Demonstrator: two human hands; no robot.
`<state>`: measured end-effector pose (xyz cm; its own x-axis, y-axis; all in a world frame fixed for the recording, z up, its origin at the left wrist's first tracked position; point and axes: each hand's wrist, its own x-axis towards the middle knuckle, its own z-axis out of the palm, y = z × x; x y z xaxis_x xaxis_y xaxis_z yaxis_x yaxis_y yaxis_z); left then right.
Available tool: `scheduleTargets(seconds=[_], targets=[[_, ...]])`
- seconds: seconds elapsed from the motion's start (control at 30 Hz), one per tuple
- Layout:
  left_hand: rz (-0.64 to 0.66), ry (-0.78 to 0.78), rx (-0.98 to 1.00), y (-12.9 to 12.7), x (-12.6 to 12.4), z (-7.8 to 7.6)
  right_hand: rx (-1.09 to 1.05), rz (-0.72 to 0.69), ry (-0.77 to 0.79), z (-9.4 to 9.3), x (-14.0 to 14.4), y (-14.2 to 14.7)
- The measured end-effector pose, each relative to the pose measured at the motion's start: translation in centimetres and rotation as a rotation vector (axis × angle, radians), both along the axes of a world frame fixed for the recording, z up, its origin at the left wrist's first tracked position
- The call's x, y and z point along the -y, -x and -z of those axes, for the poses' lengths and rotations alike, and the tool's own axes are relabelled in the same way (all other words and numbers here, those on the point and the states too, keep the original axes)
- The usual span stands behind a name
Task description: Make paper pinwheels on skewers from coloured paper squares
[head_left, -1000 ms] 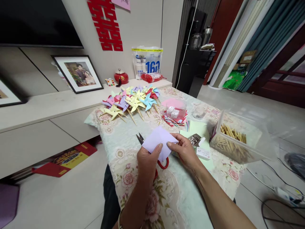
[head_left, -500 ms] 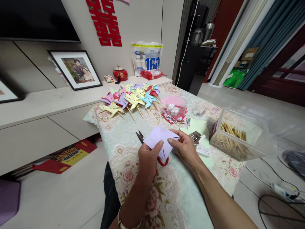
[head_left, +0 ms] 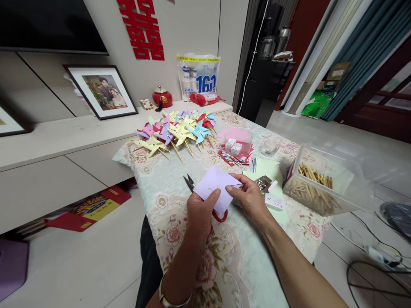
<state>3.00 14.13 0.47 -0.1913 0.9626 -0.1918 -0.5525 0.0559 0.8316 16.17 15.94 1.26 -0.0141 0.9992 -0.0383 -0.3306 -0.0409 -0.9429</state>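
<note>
A framed photo [head_left: 102, 90] is seen propped on the low cabinet, far left of the lilac paper square and well behind it. A heap of paper pinwheels [head_left: 175, 130] is laid on the desk [head_left: 180, 179], behind and left of the lilac paper square. Scissors [head_left: 189, 183] are seen just left of that paper, blades poking out from under it, red handle showing below it. The left hand [head_left: 201, 214] is closed on the lilac paper square [head_left: 215, 188], thumb pressed on its lower left edge. The paper is held just above the desk, between both hands, near the front edge. The right hand [head_left: 250, 199] is closed on the paper's right corner, pinched by thumb and fingers. A clear tub with white blocks [head_left: 236, 145] is set on a stack of coloured sheets, behind and right of the paper. A small white box [head_left: 274, 202] is lying just right of the right hand. A clear bin of wooden sticks [head_left: 316, 186] is placed farther right of the paper, near the desk's edge.
</note>
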Motion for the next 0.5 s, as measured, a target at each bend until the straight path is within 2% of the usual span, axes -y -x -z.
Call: scheduleTargets(seconds=[0.37,0.43,0.5], targets=[[0.012,-0.032,-0.015,-0.08,-0.05,-0.01,-0.022,0.042,0.002,0.17,-0.11,-0.01],[-0.026,-0.049,-0.097,0.02,-0.15,0.04,0.004,0.111,-0.049,0.23,-0.14,-0.05],[-0.119,-0.05,-0.264,0.22,-0.17,0.05,0.077,0.205,-0.116,0.15,-0.11,-0.1]])
